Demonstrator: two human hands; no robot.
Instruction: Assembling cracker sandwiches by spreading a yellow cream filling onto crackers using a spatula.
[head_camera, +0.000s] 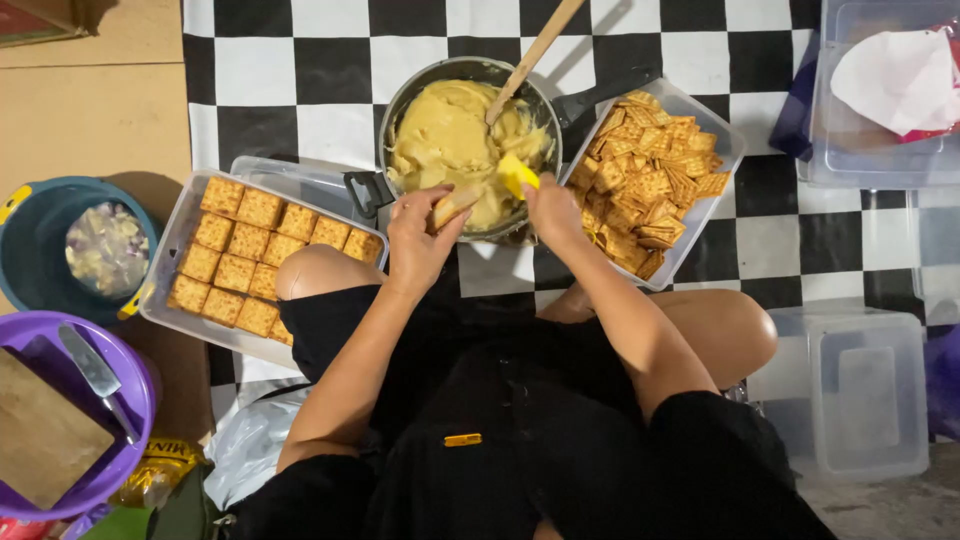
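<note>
A black-and-white checkered floor mat (330, 70) covers most of the floor, with bare tan flooring (95, 110) to its left, and a person in black clothes sits cross-legged on it. Before the knees stands a dark metal pan of pale yellow mashed filling (445, 135), a wooden spoon handle (535, 50) leaning out of it. The left hand (420, 235) is curled narrowly around a square tan cracker (453, 203), held over the pan's near rim. The right hand (550, 205) is closed on a small yellow plastic spatula (518, 175), whose blade touches the filling just beside the cracker. To the left lies a clear rectangular plastic tray of crackers set in neat rows (240, 255); to the right, a clear plastic container heaped with loose crackers (650, 175). Farther left are a teal bucket holding chopped pieces (60, 250) and a purple basin with a knife and a wooden board (85, 420), cut off by the edge. Empty clear plastic boxes (850, 390) sit at the right. The fingertips on the spatula are hidden behind the hand, and the pan's near rim is covered by both hands.
</note>
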